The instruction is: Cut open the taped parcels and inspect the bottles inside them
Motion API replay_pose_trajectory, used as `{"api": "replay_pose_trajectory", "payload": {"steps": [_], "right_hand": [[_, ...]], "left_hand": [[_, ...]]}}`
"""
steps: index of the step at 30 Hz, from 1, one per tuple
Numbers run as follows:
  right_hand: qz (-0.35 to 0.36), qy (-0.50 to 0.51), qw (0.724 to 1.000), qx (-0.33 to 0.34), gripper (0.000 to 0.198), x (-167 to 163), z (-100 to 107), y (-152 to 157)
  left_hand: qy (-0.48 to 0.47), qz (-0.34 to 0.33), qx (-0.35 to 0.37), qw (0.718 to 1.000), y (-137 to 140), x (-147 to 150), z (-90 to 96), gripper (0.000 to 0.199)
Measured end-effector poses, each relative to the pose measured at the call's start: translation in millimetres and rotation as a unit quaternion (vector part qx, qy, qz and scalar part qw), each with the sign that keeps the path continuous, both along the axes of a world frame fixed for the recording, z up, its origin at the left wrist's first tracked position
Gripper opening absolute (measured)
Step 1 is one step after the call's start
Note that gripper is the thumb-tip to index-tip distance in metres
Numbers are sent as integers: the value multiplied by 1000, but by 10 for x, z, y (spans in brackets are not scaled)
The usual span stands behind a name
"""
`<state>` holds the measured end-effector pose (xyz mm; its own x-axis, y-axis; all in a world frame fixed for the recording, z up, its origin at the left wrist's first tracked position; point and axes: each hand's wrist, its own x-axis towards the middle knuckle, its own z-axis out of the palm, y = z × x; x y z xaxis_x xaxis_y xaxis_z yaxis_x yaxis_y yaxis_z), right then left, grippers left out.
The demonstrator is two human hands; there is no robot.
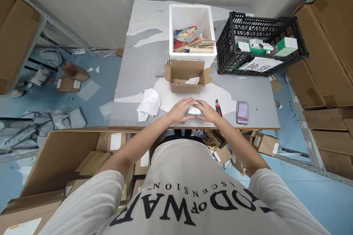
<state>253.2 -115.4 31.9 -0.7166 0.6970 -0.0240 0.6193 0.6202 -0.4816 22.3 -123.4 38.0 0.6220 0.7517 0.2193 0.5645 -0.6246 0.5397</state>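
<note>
Near the table's front edge, my left hand [182, 111] and my right hand [207, 111] close around a small white and green box [195, 109] from both sides. The fingers cover part of it. Just beyond stands an open brown cardboard box [186, 87] with its flaps up and a piece of white paper [192, 80] inside. To the right of my right hand lies a red and black utility knife [218, 108]. Crumpled white paper [150, 102] rests left of my left hand.
A white foam box [192, 55] with books [188, 35] stands at the back. Right of it, a black plastic crate [224, 53] holds several green and white boxes [286, 46]. A phone [242, 112] lies at the table's right. Cardboard boxes [74, 161] crowd the floor below.
</note>
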Motion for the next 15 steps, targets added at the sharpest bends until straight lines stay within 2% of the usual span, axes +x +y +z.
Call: {"api": "replay_pose_trajectory", "payload": {"steps": [4, 9, 11, 15], "right_hand": [[-7, 27, 1000, 5, 59, 60, -5, -15], [-20, 44, 999, 23, 83, 113, 69, -86], [-24, 50, 998, 25, 81, 116, 113, -98], [-33, 37, 998, 26, 58, 111, 200, -50]], "left_hand": [[-19, -10, -51, 998, 10, 204, -100, 89], [-26, -25, -99, 994, 153, 158, -80, 91], [-25, -23, -104, 994, 152, 122, -25, 85], [-30, -14, -88, 996, 81, 95, 41, 67]]}}
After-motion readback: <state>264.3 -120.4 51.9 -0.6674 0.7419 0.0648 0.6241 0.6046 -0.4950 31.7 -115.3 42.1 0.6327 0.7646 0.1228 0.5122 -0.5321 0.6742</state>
